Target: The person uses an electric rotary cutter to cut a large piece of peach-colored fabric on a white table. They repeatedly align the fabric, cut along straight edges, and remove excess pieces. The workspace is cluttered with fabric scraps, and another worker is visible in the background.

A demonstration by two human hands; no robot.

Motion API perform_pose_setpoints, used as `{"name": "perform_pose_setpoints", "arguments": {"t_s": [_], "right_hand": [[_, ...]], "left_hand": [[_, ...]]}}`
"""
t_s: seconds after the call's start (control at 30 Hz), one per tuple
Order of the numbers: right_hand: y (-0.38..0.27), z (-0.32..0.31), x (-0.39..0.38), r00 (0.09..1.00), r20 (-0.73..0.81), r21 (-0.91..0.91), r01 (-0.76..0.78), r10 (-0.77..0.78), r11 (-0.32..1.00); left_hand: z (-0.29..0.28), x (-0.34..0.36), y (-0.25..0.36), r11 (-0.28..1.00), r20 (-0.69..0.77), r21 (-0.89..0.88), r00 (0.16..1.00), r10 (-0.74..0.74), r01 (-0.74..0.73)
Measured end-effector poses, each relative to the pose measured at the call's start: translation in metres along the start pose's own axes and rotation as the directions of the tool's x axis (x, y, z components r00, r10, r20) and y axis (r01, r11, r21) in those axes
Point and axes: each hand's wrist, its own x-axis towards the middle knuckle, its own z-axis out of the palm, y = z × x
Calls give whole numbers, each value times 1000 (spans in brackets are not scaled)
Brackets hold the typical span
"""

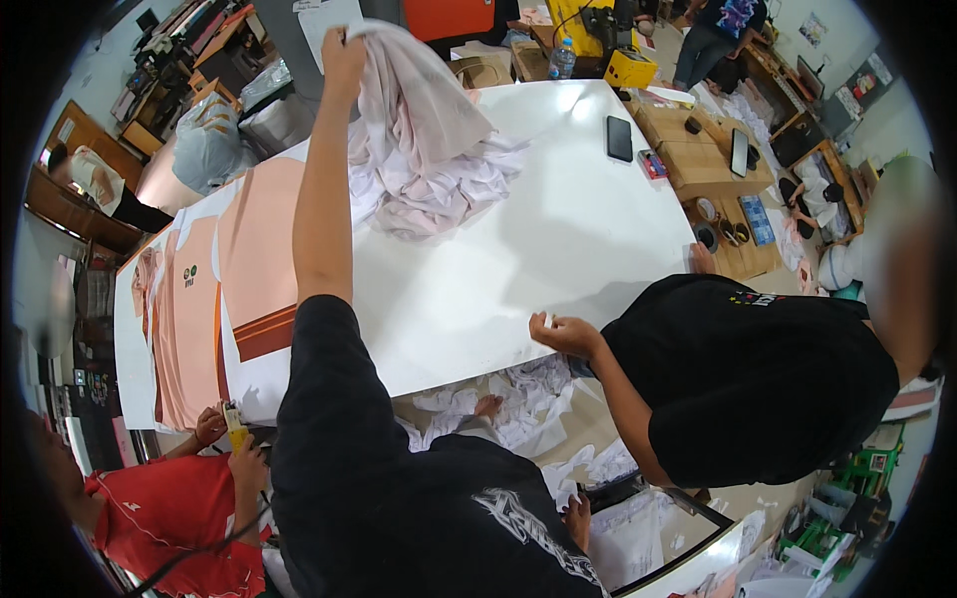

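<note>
My left arm reaches across to the far side of the white table point(449, 319). My left hand point(344, 62) is closed on one end of a thin, whitish fabric point(409, 90) and holds it up. Below, the rest of the fabric lies in a crumpled pile on the table. My right hand and arm are out of the picture. To the left of my arm, flat peach fabric panels point(257, 249) with dark orange bands lie on the table.
At right, a person in black point(758, 379) has a hand point(568, 334) over the table edge. At left, a person in red point(169, 518) holds a yellow tool point(237, 437). A phone point(619, 139) lies near the far right corner. White scraps point(533, 399) litter the space below the table.
</note>
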Motion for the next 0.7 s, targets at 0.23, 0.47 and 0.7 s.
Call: {"name": "perform_pose_setpoints", "arguments": {"t_s": [0.23,0.47,0.7], "right_hand": [[-32,11,-1,987,35,-88,157,-155,984],[-25,31,16,954,69,-251,299,-291,921],[-142,35,-54,833,151,-44,544,-533,838]], "left_hand": [[-15,81,145,483,39,649,661,750,-587],[-87,79,141,551,152,628,781,606,-550],[-185,-137,37,765,343,587,937,62,-266]]}}
